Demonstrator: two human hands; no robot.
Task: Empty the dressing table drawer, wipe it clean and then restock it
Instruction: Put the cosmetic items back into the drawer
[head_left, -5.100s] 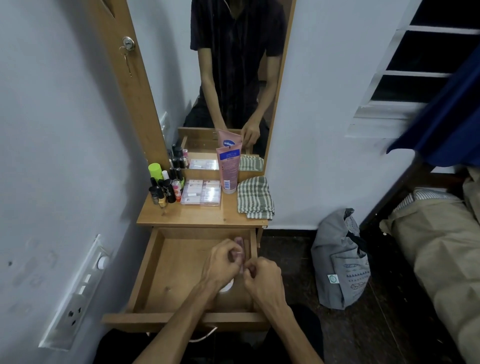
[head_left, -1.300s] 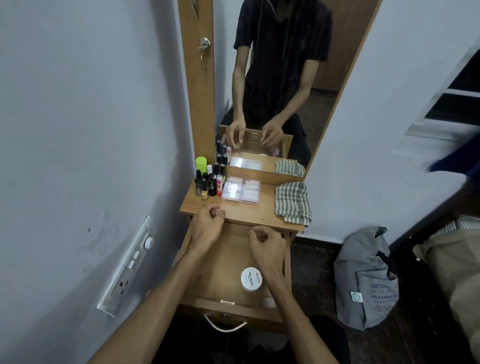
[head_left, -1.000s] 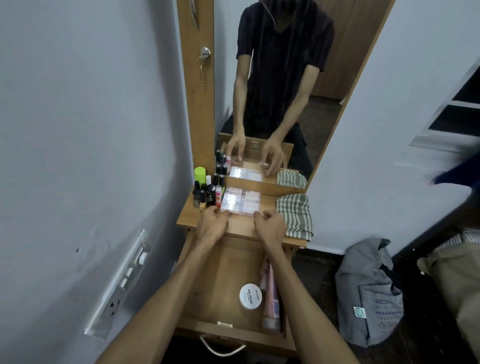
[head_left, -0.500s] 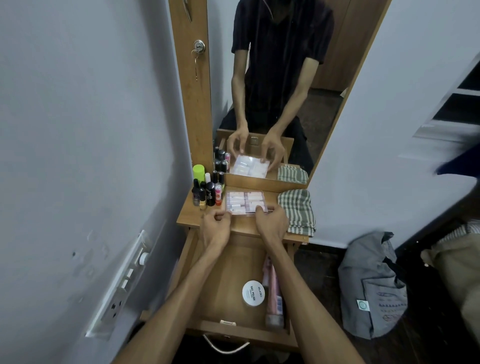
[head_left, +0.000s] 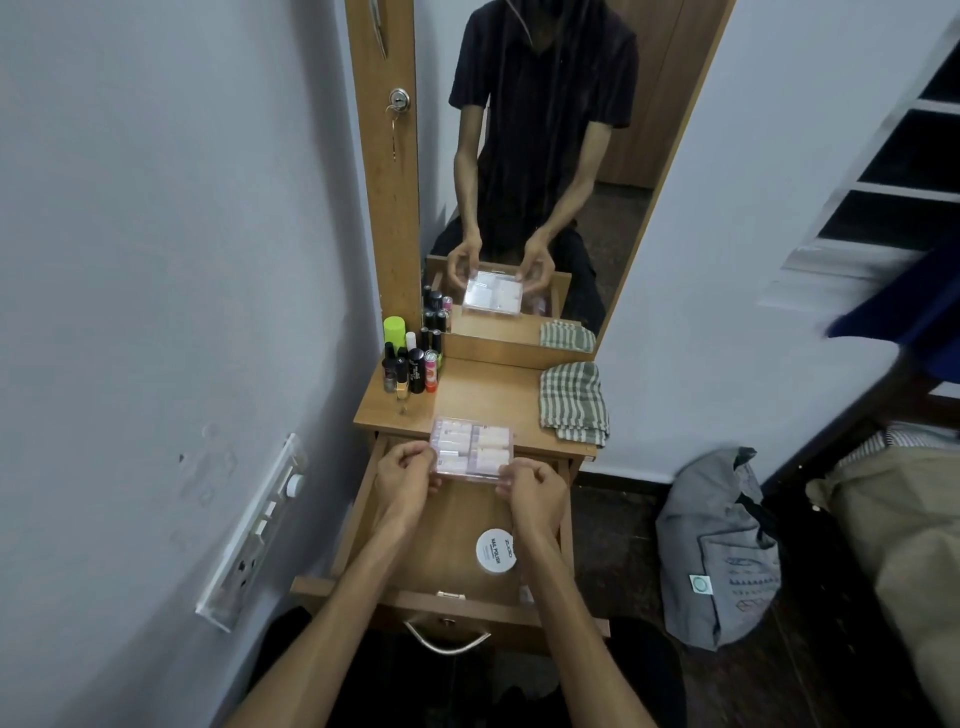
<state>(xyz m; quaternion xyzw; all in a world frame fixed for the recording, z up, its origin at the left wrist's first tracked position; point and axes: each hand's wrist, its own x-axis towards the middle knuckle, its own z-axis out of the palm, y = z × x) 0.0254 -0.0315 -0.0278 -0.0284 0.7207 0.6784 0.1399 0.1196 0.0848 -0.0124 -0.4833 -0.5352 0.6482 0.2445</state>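
Observation:
A clear flat plastic box (head_left: 474, 451) of pale cosmetics hangs over the back of the open wooden drawer (head_left: 363, 512). My left hand (head_left: 405, 480) grips its near left corner and my right hand (head_left: 535, 491) grips its near right corner. Inside the drawer a round white nail-polish jar (head_left: 496, 551) lies at the front right. My right forearm hides most of the pink tube beside it. On the tabletop (head_left: 483, 395) stand several small bottles (head_left: 410, 364) at the back left, and a folded green checked cloth (head_left: 573, 402) lies at the right.
A tall mirror (head_left: 535, 171) rises behind the table and reflects the person. A wall socket panel (head_left: 254, 530) is on the left wall. A grey bag (head_left: 719, 545) sits on the dark floor to the right, next to a bed (head_left: 898, 509).
Both hands took hold of the clear box on the tabletop and drew it toward me, off the table edge and over the drawer. The pink tube went into the drawer earlier.

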